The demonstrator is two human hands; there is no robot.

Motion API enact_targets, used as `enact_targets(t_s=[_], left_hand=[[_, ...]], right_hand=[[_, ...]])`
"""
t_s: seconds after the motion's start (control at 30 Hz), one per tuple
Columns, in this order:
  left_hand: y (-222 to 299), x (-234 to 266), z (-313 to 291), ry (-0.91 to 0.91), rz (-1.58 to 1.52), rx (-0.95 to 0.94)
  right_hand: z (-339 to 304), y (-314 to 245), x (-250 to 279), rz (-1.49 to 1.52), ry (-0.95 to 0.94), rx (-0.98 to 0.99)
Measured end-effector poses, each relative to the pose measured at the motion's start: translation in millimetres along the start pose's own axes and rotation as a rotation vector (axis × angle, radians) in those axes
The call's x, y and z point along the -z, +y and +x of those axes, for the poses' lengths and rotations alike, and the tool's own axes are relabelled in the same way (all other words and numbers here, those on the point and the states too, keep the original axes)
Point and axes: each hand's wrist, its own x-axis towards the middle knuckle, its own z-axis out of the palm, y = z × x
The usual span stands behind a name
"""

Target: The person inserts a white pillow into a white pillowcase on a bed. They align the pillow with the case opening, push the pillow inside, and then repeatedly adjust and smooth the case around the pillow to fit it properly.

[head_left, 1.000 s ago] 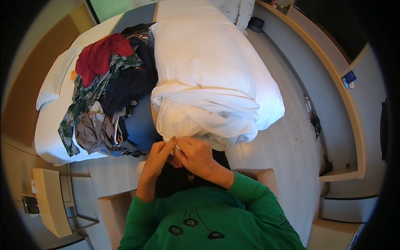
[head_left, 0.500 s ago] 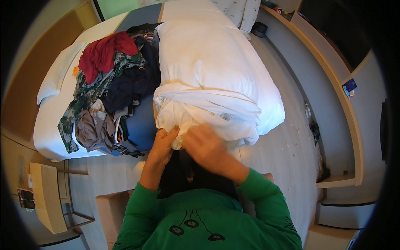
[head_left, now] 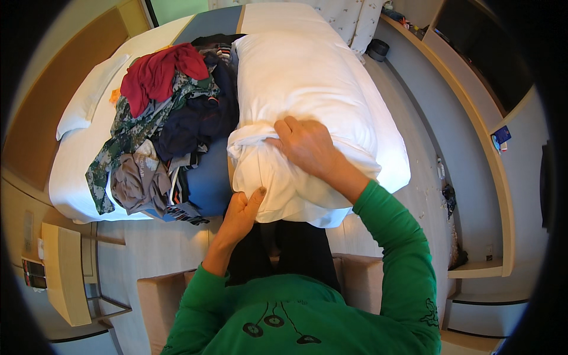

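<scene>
A big, puffy white bundle of bedding [head_left: 302, 77] lies on the bed, its loose white cover [head_left: 296, 189] bunched in folds at the near end. My left hand [head_left: 238, 216] is closed on the cover's near left edge, thumb pointing up. Higher up and to the right, my right hand [head_left: 306, 147] grips a gathered fold of the same cover, its fingers curled and partly hidden by the cloth. Whether the bundle is a quilt or a large pillow cannot be made out.
Left of the bundle, a heap of clothes includes a red garment [head_left: 160, 74], a camouflage one [head_left: 127, 133] and a brown one [head_left: 139, 183]. A white pillow [head_left: 89, 103] lies farther left. A wooden chair or stand [head_left: 62, 272] is at lower left; a long shelf [head_left: 467, 100] runs along the right.
My right hand has moved up and away from my left hand to a fold of the cover. The cover's loose end is now spread between both hands. The view has shifted slightly.
</scene>
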Motion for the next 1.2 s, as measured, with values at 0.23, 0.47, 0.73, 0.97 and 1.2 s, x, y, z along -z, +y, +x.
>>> enact_targets(t_s=[0.23, 0.47, 0.73, 0.97, 1.2], left_hand=[[-7.0, 18.8, -8.9, -0.087, 0.002, -0.093], [-18.5, 82.0, 11.8, 0.017, -0.323, 0.162], [-4.1, 97.3, 45.0, 0.075, -0.390, 0.129], [10.4, 92.3, 46.5, 0.164, -0.351, 0.179], [5.8, 113.9, 66.8, 0.275, -0.109, 0.067]], right_hand=[[38.9, 76.4, -19.4, -0.173, -0.028, -0.038], [11.9, 86.4, -35.3, -0.047, -0.079, -0.108], [-43.1, 74.1, 28.9, 0.102, -0.051, -0.268], [-132.8, 39.0, 54.0, 0.099, -0.012, -0.419], [-145.2, 95.4, 13.6, 0.098, 0.056, -0.663]])
